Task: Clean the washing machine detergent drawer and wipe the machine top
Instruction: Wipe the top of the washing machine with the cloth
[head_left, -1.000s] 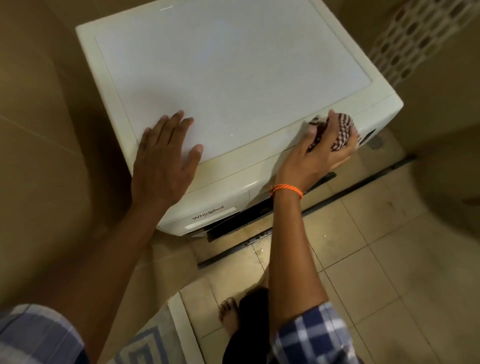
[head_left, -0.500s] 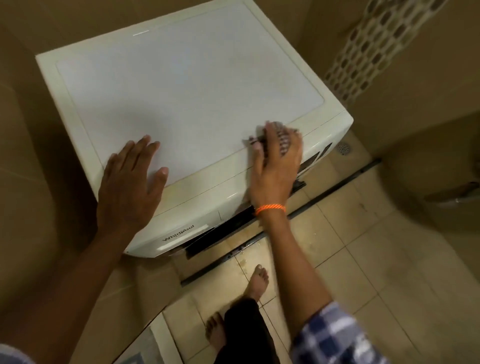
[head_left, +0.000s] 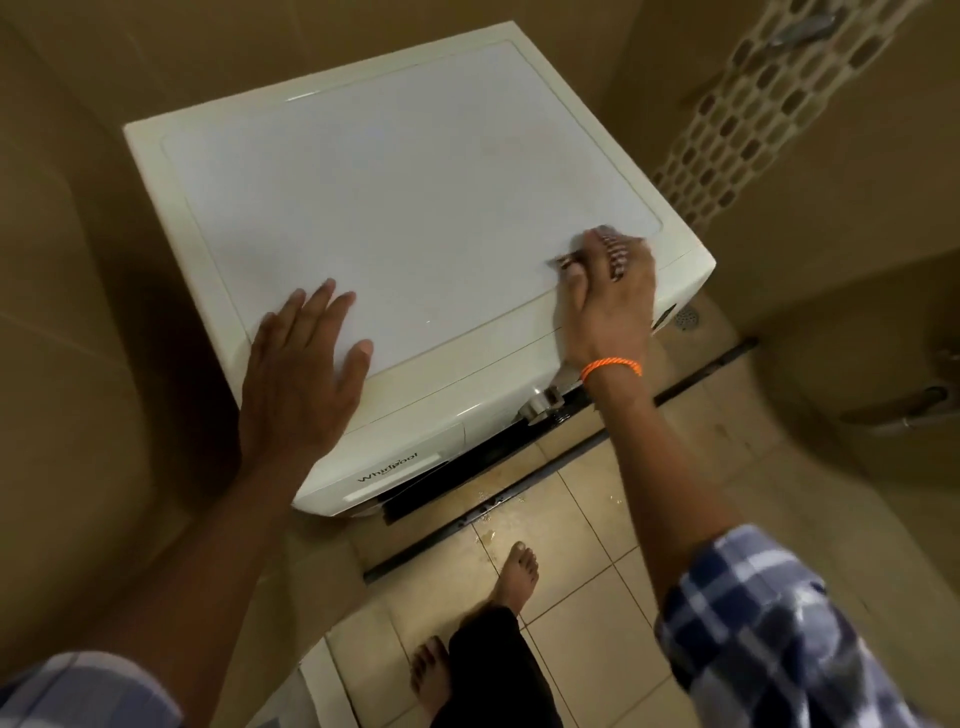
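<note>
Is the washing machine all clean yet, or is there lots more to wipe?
Not yet. The detergent drawer looks pushed in, so that part may be done, though its inside is hidden. Right now the right hand presses a checked cloth on the machine top near its front right corner, while the left hand rests flat. Most of the top lies beyond the cloth; whether it is wiped cannot be told.

Blue-and-white plaid sleeves (head_left: 769, 629), orange braided wristband (head_left: 611, 366) on right wrist, dark trousers (head_left: 493, 670), bare feet (head_left: 515, 574)
</note>
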